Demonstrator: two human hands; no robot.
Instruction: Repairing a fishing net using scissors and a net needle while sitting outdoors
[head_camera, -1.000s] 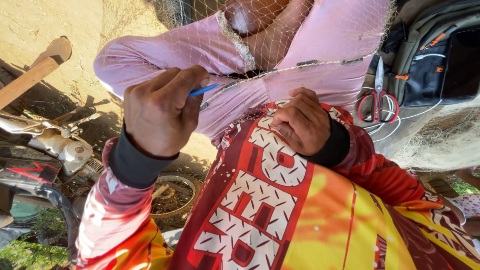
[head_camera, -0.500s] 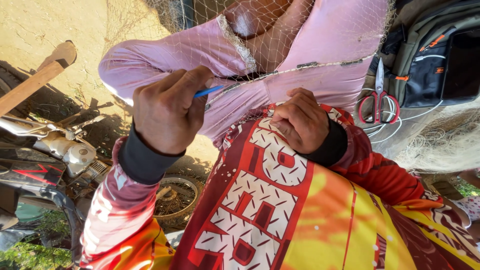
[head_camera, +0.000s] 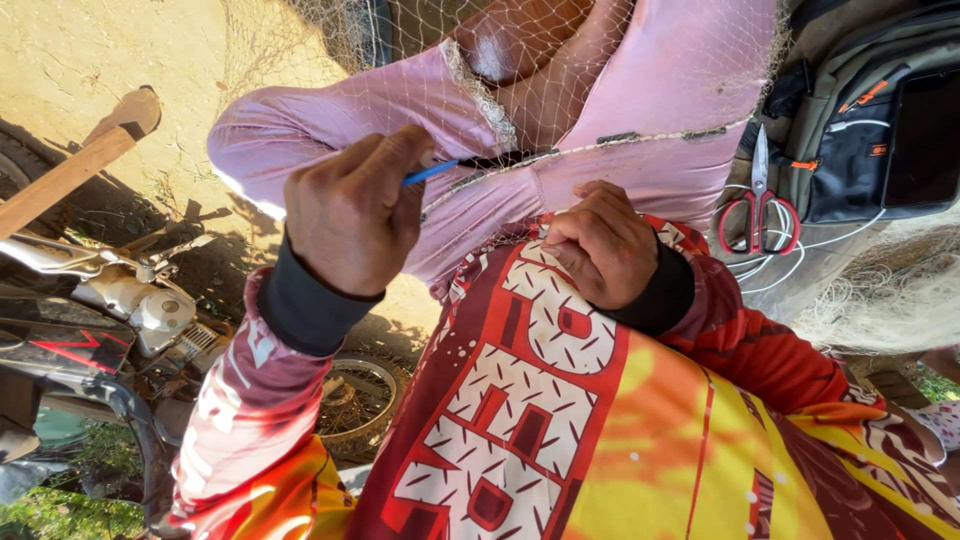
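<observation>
My left hand (head_camera: 348, 212) is closed around a thin blue netting needle (head_camera: 428, 173), whose tip points right toward the net's edge rope (head_camera: 640, 136). My right hand (head_camera: 603, 243) is fisted on the fine fishing net (head_camera: 560, 90) just below that rope. The net lies over pink cloth (head_camera: 300, 130) worn by a person in front of me. Both of my sleeves are red, white and orange with dark cuffs.
Red-handled scissors (head_camera: 757, 205) hang at the right beside a grey and black backpack (head_camera: 870, 130). Bunched net and white line (head_camera: 880, 290) pile below the backpack. A motorcycle (head_camera: 120, 310) with a spoked wheel (head_camera: 355, 395) and a wooden handle (head_camera: 70, 170) stand at left on sandy ground.
My left hand with the needle has shifted slightly right, toward the edge rope. My right hand has kept its grip in the same place.
</observation>
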